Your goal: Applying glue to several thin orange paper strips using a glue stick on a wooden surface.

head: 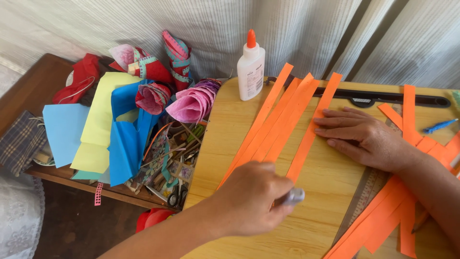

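Several long orange paper strips (282, 120) lie fanned across a light wooden table (316, 225). My right hand (362, 136) rests flat on the table, fingertips pressing the rightmost of these strips. My left hand (251, 199) is closed around a small silver-grey tube-like object (293, 196), its tip near the lower end of that strip. More orange strips (383, 220) are piled at the lower right under my right forearm.
A white glue bottle (250, 67) with an orange cap stands at the table's back edge. A black ruler (383, 97) lies along the back, another ruler (365, 194) by my forearm. Left of the table sits a heap of coloured paper (108, 129), paper cones and scissors (178, 195).
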